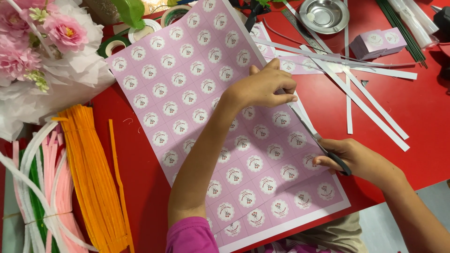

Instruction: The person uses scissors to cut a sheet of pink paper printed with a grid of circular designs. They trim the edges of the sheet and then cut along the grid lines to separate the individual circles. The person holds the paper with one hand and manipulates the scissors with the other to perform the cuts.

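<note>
The pink sleeve (190,236) leads up to the left hand (262,86), pressed flat on the pink sheet (187,79). Right of it, the right hand (358,159) grips scissors (311,133), seemingly cutting far-left along the sheet's right edge.

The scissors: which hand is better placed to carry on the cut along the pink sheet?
The right hand, probably: it grips the scissors, whose blades lie along the edge of the pink sheet. The left hand lies flat on the sheet, pinning it down.

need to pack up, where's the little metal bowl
In the head view, the metal bowl sits top right on the red table, beside the stack of cut labels.
</note>
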